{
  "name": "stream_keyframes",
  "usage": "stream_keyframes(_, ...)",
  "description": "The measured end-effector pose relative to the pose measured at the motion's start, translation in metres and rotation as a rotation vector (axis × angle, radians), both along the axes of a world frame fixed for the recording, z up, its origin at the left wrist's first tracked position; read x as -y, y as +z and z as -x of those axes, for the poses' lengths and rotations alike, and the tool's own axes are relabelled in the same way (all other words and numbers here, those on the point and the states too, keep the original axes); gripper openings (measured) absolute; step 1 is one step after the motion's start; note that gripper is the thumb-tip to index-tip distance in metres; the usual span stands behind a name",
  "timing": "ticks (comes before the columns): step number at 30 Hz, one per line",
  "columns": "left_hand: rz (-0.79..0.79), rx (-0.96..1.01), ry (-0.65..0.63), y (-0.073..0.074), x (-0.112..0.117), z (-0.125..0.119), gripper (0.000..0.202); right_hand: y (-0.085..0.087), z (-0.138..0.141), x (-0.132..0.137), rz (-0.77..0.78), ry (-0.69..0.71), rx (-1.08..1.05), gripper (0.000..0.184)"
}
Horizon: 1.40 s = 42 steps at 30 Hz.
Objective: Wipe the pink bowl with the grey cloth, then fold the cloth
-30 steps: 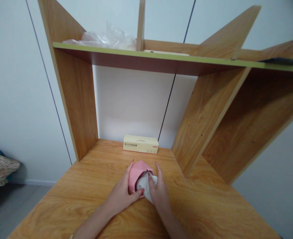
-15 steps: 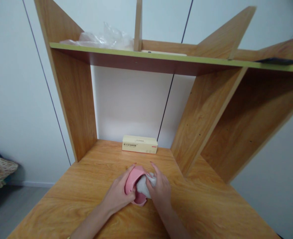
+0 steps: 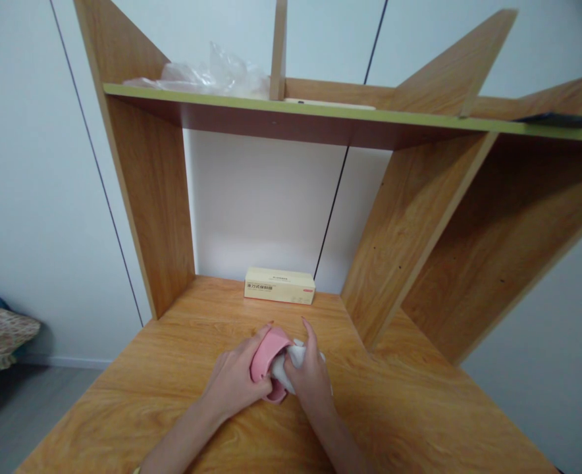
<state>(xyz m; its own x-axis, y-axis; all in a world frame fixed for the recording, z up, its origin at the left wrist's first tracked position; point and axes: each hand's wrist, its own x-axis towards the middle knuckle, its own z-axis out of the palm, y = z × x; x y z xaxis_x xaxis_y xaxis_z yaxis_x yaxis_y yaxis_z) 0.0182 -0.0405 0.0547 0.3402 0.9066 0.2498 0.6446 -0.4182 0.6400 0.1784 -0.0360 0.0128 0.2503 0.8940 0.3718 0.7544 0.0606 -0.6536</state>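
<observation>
My left hand [image 3: 239, 375] grips a pink hollow object [image 3: 272, 345] with a curved wall, thumb along its near side. Its open side faces right; its exact kind does not show. A crumpled white cloth [image 3: 282, 375] is pinched in my right hand [image 3: 312, 378], partly inside the pink object's opening. One finger of the right hand points up, apart from the cloth. Both hands are just above the wooden desk [image 3: 182, 362], and part of the cloth is hidden behind the right hand.
A long cream box [image 3: 279, 286] with printed characters lies at the back of the desk. Wooden side panels [image 3: 147, 210] rise left and right. Overhead runs a shelf [image 3: 320, 112] bearing a clear plastic bag [image 3: 216, 72] and a dark flat item [image 3: 557, 120].
My right hand has shifted slightly with the cloth, and more of the cloth now shows to its right. The pink object has tilted a little in my left hand.
</observation>
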Motion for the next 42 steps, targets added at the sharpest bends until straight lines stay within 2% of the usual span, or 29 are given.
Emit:
stream_keyframes(4,0.006,-0.055,-0.037,0.004,0.003,-0.001,0.079,0.005,-0.009,0.003,-0.207,0.101,0.111,0.063)
stream_keyframes(6,-0.014,-0.040,-0.074,0.004,0.004,-0.001,0.079,0.007,-0.012,0.003,-0.243,0.120,0.149,0.062)
stream_keyframes(8,-0.032,-0.021,-0.116,0.003,0.003,0.000,0.080,0.007,-0.013,0.002,-0.221,0.106,0.142,0.067)
stream_keyframes(11,-0.028,-0.016,-0.128,0.000,0.001,0.001,0.080,0.006,-0.012,0.001,-0.100,0.084,0.130,0.068)
stream_keyframes(15,-0.032,0.026,-0.007,-0.004,-0.003,0.002,0.070,0.005,-0.010,0.003,0.035,0.016,0.192,0.064)
stream_keyframes(18,-0.016,0.080,0.041,-0.009,-0.005,0.002,0.066,0.005,-0.009,0.004,0.077,-0.050,0.231,0.063)
stream_keyframes(23,0.134,0.135,-0.041,-0.019,-0.005,-0.002,0.083,0.003,-0.007,0.004,0.096,-0.101,0.160,0.063)
stream_keyframes(28,0.124,0.159,-0.001,-0.015,-0.006,-0.004,0.083,0.008,-0.004,0.004,0.087,-0.121,0.123,0.060)
stream_keyframes(35,0.102,0.086,-0.027,-0.003,-0.003,0.001,0.085,0.013,-0.013,0.005,-0.105,0.041,0.189,0.062)
stream_keyframes(39,0.039,0.041,-0.083,-0.001,-0.002,0.003,0.087,0.011,-0.012,0.006,-0.023,0.078,0.119,0.064)
stream_keyframes(42,-0.025,0.048,-0.072,-0.003,-0.003,0.003,0.077,0.007,-0.009,0.005,0.043,0.084,0.051,0.060)
